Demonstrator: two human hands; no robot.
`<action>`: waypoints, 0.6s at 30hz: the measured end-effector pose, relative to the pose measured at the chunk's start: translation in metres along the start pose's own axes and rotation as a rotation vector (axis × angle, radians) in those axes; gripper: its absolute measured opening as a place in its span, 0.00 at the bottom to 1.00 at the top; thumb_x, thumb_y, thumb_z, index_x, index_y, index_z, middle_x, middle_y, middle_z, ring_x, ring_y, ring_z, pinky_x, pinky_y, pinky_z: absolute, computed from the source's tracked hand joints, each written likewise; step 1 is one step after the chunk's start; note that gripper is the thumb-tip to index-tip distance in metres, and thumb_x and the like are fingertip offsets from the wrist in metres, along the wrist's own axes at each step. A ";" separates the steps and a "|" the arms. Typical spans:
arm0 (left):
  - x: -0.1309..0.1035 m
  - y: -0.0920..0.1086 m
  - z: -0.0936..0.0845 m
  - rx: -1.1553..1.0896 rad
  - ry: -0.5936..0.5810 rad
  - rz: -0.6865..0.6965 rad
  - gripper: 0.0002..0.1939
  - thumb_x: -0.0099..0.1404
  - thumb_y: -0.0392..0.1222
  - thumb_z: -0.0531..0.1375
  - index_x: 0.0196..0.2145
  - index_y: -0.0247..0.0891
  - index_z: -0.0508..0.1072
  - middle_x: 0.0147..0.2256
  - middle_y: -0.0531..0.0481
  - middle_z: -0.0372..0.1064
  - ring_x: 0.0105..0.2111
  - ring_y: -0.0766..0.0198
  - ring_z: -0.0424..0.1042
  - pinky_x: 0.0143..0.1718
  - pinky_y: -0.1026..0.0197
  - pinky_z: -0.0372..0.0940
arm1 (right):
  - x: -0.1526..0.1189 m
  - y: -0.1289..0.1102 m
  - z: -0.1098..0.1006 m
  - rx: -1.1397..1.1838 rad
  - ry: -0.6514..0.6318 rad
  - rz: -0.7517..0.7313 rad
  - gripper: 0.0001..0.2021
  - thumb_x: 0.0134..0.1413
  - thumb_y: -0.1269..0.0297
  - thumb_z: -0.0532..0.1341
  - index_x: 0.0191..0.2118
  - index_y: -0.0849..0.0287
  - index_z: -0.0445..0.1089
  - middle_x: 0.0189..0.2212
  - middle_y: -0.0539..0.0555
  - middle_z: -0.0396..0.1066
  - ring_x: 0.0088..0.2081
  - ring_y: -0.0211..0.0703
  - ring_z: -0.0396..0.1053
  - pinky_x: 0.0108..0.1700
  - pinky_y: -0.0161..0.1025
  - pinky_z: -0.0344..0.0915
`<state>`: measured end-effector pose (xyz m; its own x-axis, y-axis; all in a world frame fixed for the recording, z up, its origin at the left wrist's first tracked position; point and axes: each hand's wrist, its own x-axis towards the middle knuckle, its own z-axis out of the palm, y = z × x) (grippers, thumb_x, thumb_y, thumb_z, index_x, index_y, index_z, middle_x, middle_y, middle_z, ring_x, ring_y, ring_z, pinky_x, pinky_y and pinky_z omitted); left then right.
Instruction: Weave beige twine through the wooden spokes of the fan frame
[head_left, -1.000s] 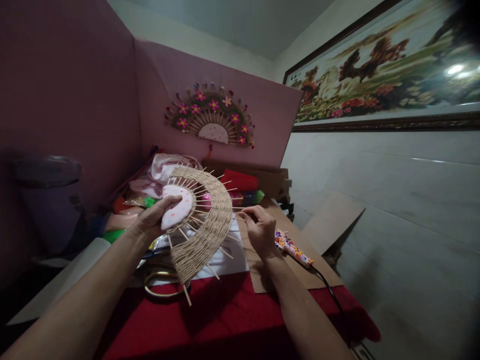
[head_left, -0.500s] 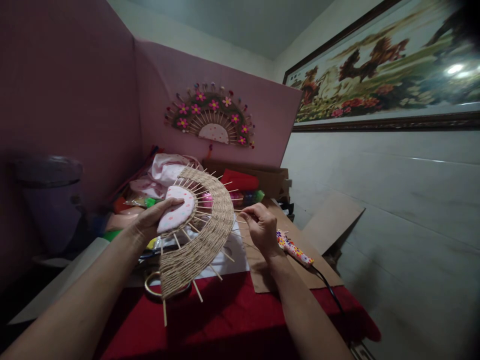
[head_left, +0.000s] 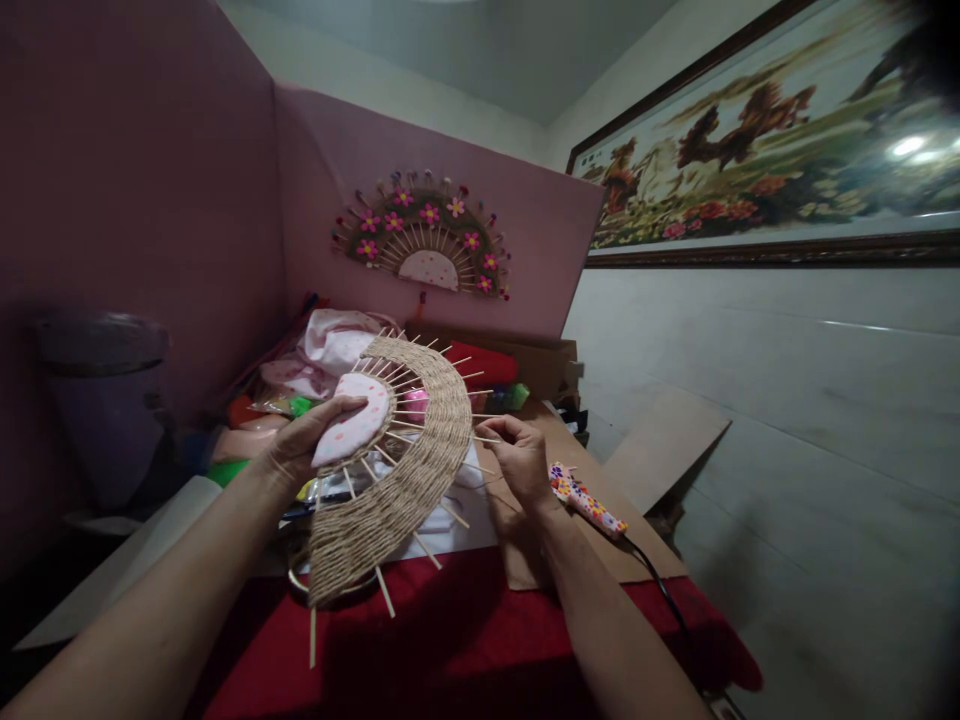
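Two bare hands were up over the red-covered worktop (head_left: 465, 640); I saw one half-round woven fan (head_left: 450, 430) held above its middle, lower end toward the near edge. Left hand (head_left: 315, 435): thumb pressed on the fan's white spotted pad (head_left: 364, 425), other fingers mostly hidden, couldn't tell their spread. Right hand (head_left: 517, 455): thumb and forefinger pinched together beside the fan's outer rim, at a stick (head_left: 486, 440); couldn't tell what exactly sat between them. Gold ring (head_left: 296, 583) partly under the fan's lower end. Flower-patterned tool (head_left: 589, 505) lay on brown cardboard (head_left: 529, 565) by the right edge, black cord (head_left: 654, 572) running toward the near right corner. Pale pink cloth (head_left: 337, 337) was heaped toward the far left. Second fan (head_left: 427, 268), pink-flowered, was on the pink panel (head_left: 532, 235) behind.
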<state>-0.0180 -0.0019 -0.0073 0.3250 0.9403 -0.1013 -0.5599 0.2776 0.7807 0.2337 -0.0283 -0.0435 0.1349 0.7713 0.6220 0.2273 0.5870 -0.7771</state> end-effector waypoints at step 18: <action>-0.002 0.002 0.000 0.049 0.059 -0.119 0.15 0.57 0.28 0.55 0.42 0.23 0.70 0.25 0.35 0.74 0.21 0.55 0.74 0.24 0.59 0.71 | 0.003 -0.001 -0.013 -0.483 0.195 -0.246 0.08 0.51 0.60 0.58 0.27 0.58 0.67 0.25 0.52 0.67 0.29 0.40 0.64 0.33 0.36 0.59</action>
<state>-0.0196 -0.0033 -0.0053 0.3409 0.9115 -0.2302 -0.4816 0.3796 0.7899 0.2466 -0.0300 -0.0394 0.1870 0.5397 0.8208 0.6829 0.5292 -0.5036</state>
